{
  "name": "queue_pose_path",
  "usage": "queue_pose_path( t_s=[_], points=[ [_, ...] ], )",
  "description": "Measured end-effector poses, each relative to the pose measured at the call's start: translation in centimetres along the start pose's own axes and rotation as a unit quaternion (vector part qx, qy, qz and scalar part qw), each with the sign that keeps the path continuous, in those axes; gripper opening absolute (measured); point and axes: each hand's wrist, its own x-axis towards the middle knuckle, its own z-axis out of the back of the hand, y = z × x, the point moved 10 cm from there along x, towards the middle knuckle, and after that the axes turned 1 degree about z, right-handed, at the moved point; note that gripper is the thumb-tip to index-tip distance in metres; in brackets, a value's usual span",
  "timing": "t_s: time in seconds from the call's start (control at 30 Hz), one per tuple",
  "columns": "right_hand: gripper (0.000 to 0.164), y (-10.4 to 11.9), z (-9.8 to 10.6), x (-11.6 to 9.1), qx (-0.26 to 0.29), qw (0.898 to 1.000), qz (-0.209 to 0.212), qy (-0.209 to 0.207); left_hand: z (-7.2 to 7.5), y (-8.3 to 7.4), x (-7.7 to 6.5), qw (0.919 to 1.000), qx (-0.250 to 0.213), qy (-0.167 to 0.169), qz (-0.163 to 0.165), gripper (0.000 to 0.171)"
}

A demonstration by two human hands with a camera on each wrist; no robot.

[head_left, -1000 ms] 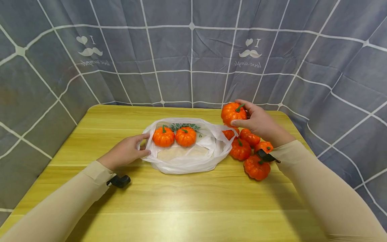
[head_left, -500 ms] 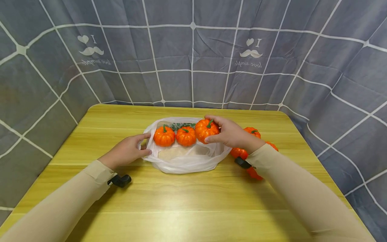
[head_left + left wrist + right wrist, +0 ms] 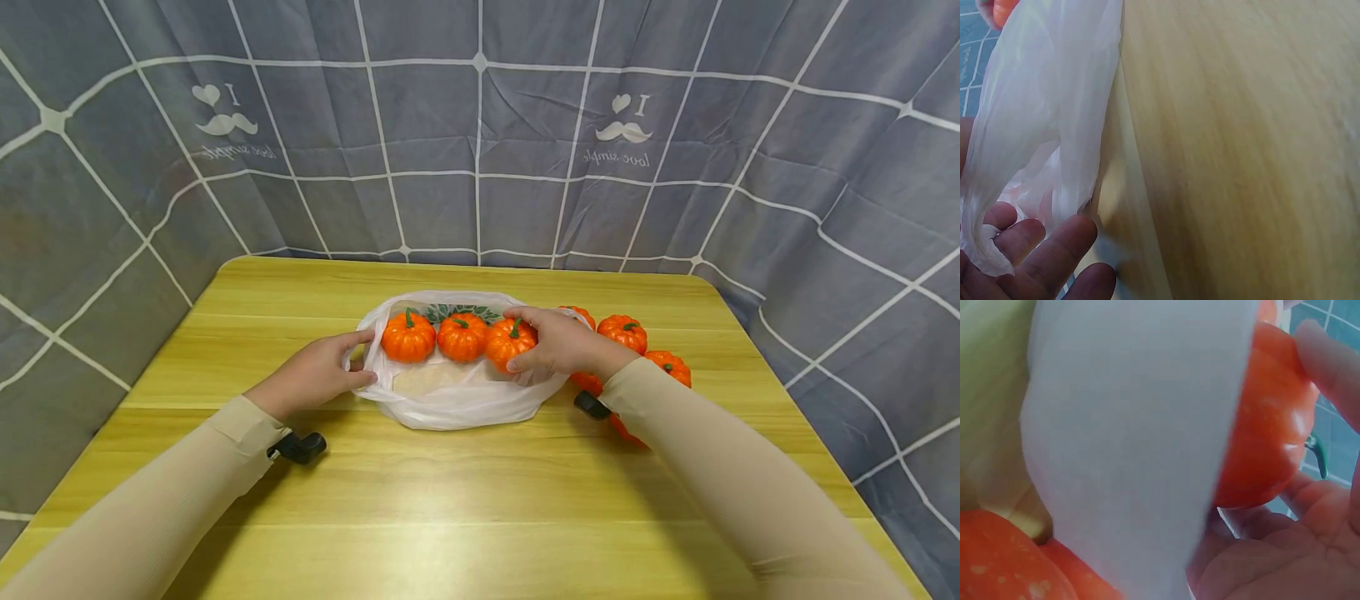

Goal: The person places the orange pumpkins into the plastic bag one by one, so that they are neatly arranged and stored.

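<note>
A white plastic bag (image 3: 450, 414) lies with its mouth spread on the wooden table. Inside it, two small orange pumpkins with green stems sit side by side, the left pumpkin (image 3: 408, 337) and the middle pumpkin (image 3: 462, 337). My right hand (image 3: 558, 342) holds a third pumpkin (image 3: 510, 345) beside them, within the bag's mouth. In the right wrist view, thumb and fingers grip this pumpkin (image 3: 1272, 419), partly covered by the bag's wall (image 3: 1135, 425). My left hand (image 3: 318, 375) holds the bag's left rim; in the left wrist view, white film (image 3: 988, 250) runs between its fingers.
Right of the bag, several more pumpkins (image 3: 622, 332) lie on the table (image 3: 420, 517), some partly hidden by the right forearm. A grey checked cloth (image 3: 420, 125) hangs behind the table and along both sides. Black wrist straps (image 3: 300, 448) show at the sleeves.
My right hand has carried a pumpkin left from above the pile into the bag's mouth, then lowered it beside the other two. The left hand has stayed at the rim.
</note>
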Motion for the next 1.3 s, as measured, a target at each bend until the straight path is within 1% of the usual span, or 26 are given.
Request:
queue_pose_path(
  t_s=[0.13,0.37,0.43,0.7,0.77,0.93,1.07,1.3],
  points=[
    [0.092,-0.6,-0.1,0.4,-0.005,1.0,-0.017,-0.001,0.0,0.0,0.0,1.0,0.001,0.001,0.002,0.082],
    [0.093,-0.9,-0.2,1.3,-0.003,1.0,-0.014,-0.005,0.0,0.1,0.0,1.0,0.0,0.001,0.003,0.082],
    [0.093,-0.9,-0.1,1.5,-0.011,1.0,-0.015,-0.011,0.0,0.1,0.0,1.0,0.0,-0.002,0.002,0.082],
    [0.095,-1.2,-0.1,1.9,-0.021,0.999,-0.041,-0.011,0.0,0.1,0.0,1.0,0.005,-0.002,0.003,0.081],
    [0.096,-1.4,-0.3,2.0,-0.011,0.999,-0.049,-0.007,0.0,0.1,0.0,1.0,0.008,-0.002,0.004,0.081],
    [0.092,-1.9,-0.6,2.4,-0.013,0.998,-0.06,-0.004,0.1,0.0,0.0,0.9998,0.017,-0.004,0.003,0.081],
    [0.092,-2.0,-0.8,2.5,-0.024,0.998,-0.059,-0.012,0.0,0.1,0.0,0.9999,0.015,0.0,0.006,0.081],
    [0.093,-1.7,-0.2,2.4,-0.073,0.995,-0.038,-0.049,0.0,0.0,-0.1,0.9999,0.011,0.005,0.01,0.082]
  ],
)
